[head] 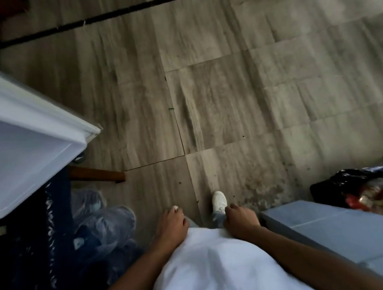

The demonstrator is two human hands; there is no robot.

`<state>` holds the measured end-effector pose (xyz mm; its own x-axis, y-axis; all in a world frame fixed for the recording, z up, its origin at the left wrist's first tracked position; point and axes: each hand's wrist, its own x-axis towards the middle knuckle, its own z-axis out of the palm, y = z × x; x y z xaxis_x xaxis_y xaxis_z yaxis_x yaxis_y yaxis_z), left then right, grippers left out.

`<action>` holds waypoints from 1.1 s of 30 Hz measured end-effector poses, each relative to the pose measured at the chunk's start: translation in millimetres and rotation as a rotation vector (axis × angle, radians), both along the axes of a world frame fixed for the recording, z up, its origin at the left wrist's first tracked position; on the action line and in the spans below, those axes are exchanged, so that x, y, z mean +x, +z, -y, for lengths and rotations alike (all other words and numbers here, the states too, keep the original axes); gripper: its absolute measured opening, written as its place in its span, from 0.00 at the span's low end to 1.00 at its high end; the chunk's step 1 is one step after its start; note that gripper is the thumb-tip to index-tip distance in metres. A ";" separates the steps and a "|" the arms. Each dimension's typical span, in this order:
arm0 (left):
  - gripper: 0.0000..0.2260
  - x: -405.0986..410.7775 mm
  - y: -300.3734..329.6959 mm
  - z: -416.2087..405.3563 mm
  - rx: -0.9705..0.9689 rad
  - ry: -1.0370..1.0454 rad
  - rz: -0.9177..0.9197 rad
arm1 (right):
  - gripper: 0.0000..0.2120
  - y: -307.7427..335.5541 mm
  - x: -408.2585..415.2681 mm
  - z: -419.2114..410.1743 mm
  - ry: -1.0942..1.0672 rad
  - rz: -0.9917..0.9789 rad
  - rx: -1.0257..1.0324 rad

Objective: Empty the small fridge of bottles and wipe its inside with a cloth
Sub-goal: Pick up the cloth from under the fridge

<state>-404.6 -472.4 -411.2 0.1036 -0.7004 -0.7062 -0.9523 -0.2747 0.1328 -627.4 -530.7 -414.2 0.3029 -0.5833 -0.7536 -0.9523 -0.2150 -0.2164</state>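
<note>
Floor [216, 88] of grey wood-grain tiles beside white fridge [26, 140]

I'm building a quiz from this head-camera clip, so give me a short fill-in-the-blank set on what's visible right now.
1. Both hands, left hand and right hand, hold ____.
2. The white fridge sits on the person's ____ side.
3. The visible shoe is ____ in colour.
4. The black bag lies on the person's ____ side.

Missing words: nothing; left; white; right
</note>
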 end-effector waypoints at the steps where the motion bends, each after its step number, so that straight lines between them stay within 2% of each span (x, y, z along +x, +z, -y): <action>1: 0.15 -3.0 2.0 14.2 -0.026 -0.003 0.002 | 0.15 -1.0 -2.6 8.0 -0.006 0.010 -0.014; 9: 0.16 -10.1 -8.7 114.1 0.003 -0.114 0.013 | 0.16 -16.8 11.5 89.9 -0.005 -0.001 0.039; 18: 0.17 47.6 -28.0 262.8 -0.012 -0.165 -0.052 | 0.15 -22.4 58.2 246.9 0.014 -0.034 -0.040; 23: 0.17 86.9 -23.7 328.7 -0.016 -0.049 -0.071 | 0.18 -9.4 100.6 338.8 0.181 -0.016 -0.157; 33: 0.14 148.2 -29.6 456.3 -0.022 0.128 -0.080 | 0.17 -11.9 189.9 519.3 0.320 0.026 -0.157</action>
<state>-256.4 -928.7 -440.8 0.1370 -0.7003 -0.7006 -0.8959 -0.3893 0.2140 -437.5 -1050.0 -426.1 0.5069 -0.5639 -0.6520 -0.8261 -0.5339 -0.1805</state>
